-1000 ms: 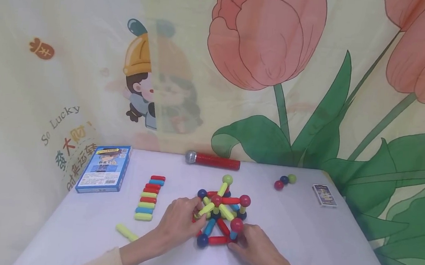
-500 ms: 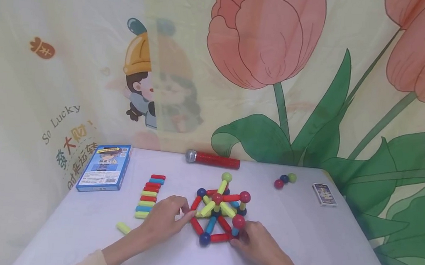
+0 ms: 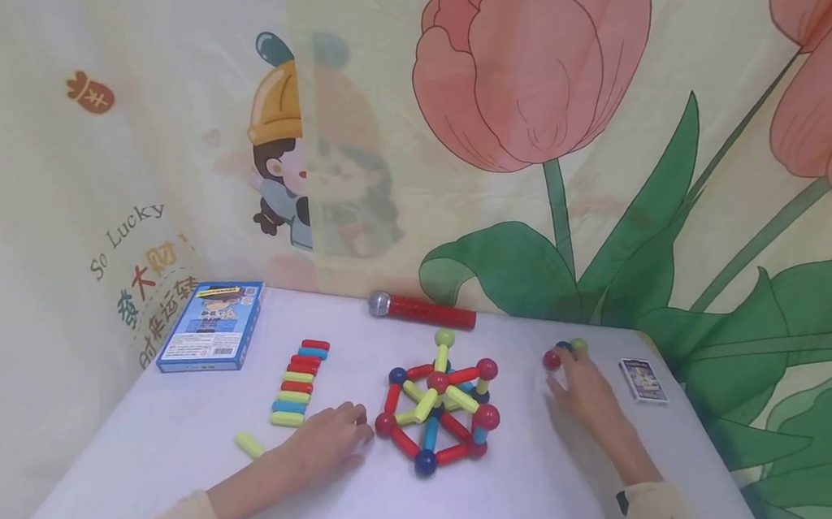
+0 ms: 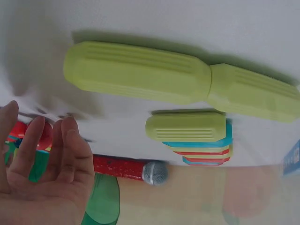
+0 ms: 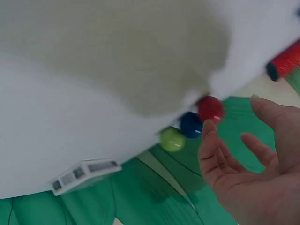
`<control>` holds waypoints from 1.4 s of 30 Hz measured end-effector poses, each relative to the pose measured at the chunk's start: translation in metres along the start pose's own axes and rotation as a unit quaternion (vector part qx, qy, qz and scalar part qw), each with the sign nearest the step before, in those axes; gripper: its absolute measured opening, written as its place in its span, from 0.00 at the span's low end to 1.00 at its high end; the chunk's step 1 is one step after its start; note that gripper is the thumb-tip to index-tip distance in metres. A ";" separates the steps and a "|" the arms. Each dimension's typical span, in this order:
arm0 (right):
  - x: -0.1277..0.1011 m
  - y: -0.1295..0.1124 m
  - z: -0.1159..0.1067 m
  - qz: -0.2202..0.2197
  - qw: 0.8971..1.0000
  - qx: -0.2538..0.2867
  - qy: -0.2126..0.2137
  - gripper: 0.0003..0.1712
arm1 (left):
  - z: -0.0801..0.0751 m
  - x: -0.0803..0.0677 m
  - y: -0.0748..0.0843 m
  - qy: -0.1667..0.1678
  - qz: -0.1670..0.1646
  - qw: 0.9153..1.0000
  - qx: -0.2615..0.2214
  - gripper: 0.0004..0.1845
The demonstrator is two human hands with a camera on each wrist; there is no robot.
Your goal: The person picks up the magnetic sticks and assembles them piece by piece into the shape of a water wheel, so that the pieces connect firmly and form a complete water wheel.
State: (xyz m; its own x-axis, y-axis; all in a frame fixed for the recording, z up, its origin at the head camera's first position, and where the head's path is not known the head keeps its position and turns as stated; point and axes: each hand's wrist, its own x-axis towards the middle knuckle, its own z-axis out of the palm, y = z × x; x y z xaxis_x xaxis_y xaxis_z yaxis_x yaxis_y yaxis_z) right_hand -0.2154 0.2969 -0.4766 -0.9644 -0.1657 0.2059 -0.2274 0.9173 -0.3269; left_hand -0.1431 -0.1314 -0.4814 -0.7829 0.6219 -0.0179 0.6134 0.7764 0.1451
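A structure of coloured rods and balls [image 3: 441,408] stands mid-table. My left hand [image 3: 328,442] rests on the table just left of it, fingers relaxed [image 4: 47,159], holding nothing. My right hand [image 3: 582,387] reaches out to the far right, open, fingertips [image 5: 208,136] right beside the three loose balls: red [image 5: 211,108], dark blue [image 5: 191,124] and green [image 5: 172,139]. A row of spare rods [image 3: 296,382] lies left of the structure, and a single yellow-green rod [image 3: 249,444] lies nearer me.
A blue box [image 3: 212,337] lies at the table's left side, a red microphone [image 3: 423,310] at the back edge, a small card pack [image 3: 643,380] at the right. A printed curtain hangs behind the white table [image 3: 531,480].
My right hand left the structure's front corner and moved right and away to the three loose balls. My left hand drew back from the structure and now rests beside it.
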 end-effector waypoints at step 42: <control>-0.001 0.031 0.019 0.026 0.999 0.012 0.017 0.16 | -0.052 -0.057 -0.049 -0.098 -0.207 0.970 -0.082 0.16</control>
State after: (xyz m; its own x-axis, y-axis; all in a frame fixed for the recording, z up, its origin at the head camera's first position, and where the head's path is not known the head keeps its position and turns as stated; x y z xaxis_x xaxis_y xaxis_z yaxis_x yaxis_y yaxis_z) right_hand -0.2242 0.3183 -0.5041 -0.9701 -0.1046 0.2191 -0.1799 0.9157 -0.3594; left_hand -0.1339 -0.2096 -0.4365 -0.9137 0.2813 -0.2932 0.2142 0.9467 0.2407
